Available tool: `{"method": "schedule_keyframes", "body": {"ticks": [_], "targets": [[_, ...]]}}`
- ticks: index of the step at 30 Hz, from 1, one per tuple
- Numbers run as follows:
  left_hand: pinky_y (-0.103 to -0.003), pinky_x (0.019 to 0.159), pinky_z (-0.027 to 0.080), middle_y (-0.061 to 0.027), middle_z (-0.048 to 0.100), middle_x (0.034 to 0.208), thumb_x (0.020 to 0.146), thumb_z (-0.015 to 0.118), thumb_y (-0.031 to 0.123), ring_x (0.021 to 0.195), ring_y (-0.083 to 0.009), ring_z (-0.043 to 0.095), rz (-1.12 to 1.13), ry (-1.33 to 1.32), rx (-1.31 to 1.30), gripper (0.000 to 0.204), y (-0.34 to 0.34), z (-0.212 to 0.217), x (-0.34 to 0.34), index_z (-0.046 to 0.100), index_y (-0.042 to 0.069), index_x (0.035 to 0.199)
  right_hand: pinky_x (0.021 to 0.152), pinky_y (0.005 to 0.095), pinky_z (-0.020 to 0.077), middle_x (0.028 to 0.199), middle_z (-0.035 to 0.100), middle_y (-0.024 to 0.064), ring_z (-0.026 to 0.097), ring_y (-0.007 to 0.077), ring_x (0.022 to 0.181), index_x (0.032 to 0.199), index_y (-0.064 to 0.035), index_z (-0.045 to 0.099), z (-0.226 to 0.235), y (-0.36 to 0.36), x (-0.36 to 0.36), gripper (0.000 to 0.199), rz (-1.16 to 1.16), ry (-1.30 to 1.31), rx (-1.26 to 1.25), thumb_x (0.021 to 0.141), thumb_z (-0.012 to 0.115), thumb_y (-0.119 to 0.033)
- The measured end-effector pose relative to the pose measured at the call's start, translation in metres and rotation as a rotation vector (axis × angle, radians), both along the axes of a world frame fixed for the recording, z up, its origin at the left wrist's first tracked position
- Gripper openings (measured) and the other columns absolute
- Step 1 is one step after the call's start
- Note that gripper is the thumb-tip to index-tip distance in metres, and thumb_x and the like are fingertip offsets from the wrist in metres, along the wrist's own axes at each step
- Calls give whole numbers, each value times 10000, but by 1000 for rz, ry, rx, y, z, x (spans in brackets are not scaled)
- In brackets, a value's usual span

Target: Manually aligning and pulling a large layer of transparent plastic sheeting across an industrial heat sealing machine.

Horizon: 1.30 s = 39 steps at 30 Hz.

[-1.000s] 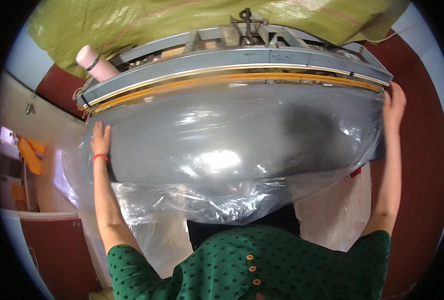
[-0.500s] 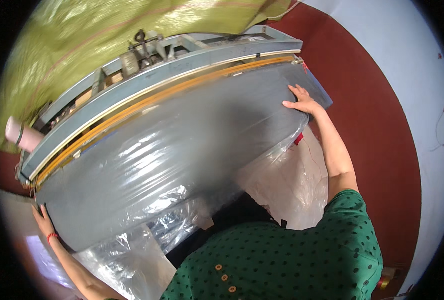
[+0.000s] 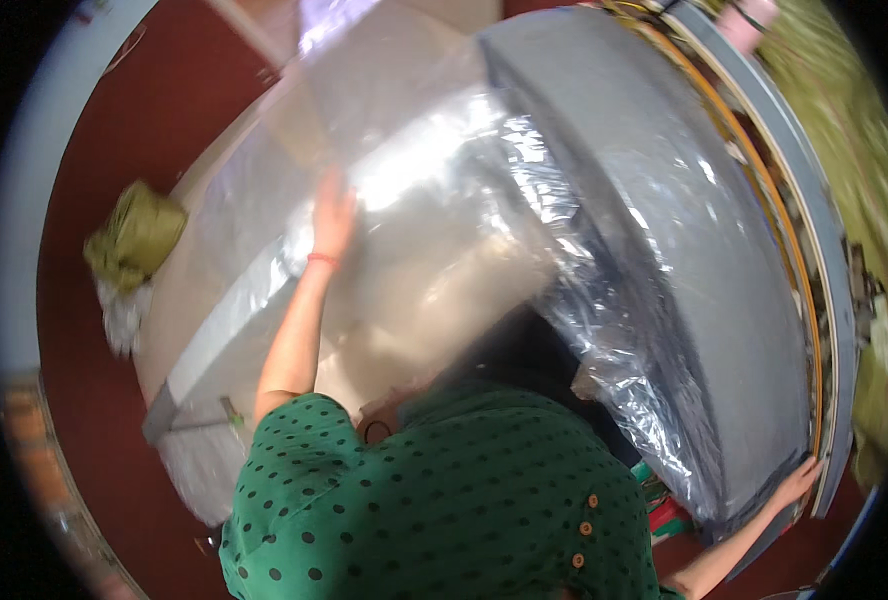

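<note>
My left hand, with a red bracelet at the wrist, is stretched out over a shiny clear plastic sheet. It is blurred; its fingers look extended, and I cannot tell whether they touch the plastic. At the lower right, my right hand lies with fingers stretched at the near end of a long grey covered surface, beside its framed edge. Crumpled clear plastic hangs along the inner side of that grey surface.
A blue-grey metal frame with an orange strip borders the grey surface. Yellow-green sheeting and a pink cylinder lie beyond it. At the left, an olive bundle sits on the red floor.
My view has swung left, so the grey surface now lies at my right. My left hand has left its far end and reached over the plastic. My right hand remains near the other end.
</note>
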State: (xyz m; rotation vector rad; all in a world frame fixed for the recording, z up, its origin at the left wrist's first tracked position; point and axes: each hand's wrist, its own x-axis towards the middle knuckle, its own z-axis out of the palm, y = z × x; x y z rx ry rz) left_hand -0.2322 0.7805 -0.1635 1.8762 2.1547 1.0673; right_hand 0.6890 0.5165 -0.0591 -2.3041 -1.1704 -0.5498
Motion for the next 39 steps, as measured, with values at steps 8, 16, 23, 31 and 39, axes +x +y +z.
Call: {"method": "schedule_keyframes", "body": {"ticks": [8,16,23,31,39], "targets": [[-390,869,387,-202,548,1066,795,551,168,1023,-340,491,828,91,-302,279,-150,-48,-132,566,-28,993,1002,361,276,1323,352,179,340,304,1215,1297,4,328,49,129,-138,517,330,-246,6,892,485,-275],[-349,685,443,-110,614,788,812,487,180,771,-239,578,1103,-353,-45,206,-213,-75,-244,606,14,838,986,354,301,1305,390,154,377,286,1195,1298,-30,348,58,136,-155,493,392,-232,-25,886,498,-255],[-264,630,405,-8,536,755,826,453,125,694,-133,500,908,-801,-92,145,-151,-18,-213,582,63,801,911,311,371,1243,462,128,466,226,1101,1260,-44,418,54,119,-151,433,311,-79,8,879,524,-220],[-209,607,373,-6,520,755,835,564,159,691,-87,484,-369,-1066,-129,126,-26,183,54,533,54,772,777,281,451,931,625,103,586,177,870,931,-6,625,81,199,-370,161,834,465,-96,786,581,-61],[-268,708,408,-84,541,836,837,506,76,773,-154,505,-953,-624,-169,81,1,240,201,549,12,814,754,262,450,979,585,88,559,126,878,1213,2,415,78,236,-545,533,1542,1519,-294,763,663,-140]]}}
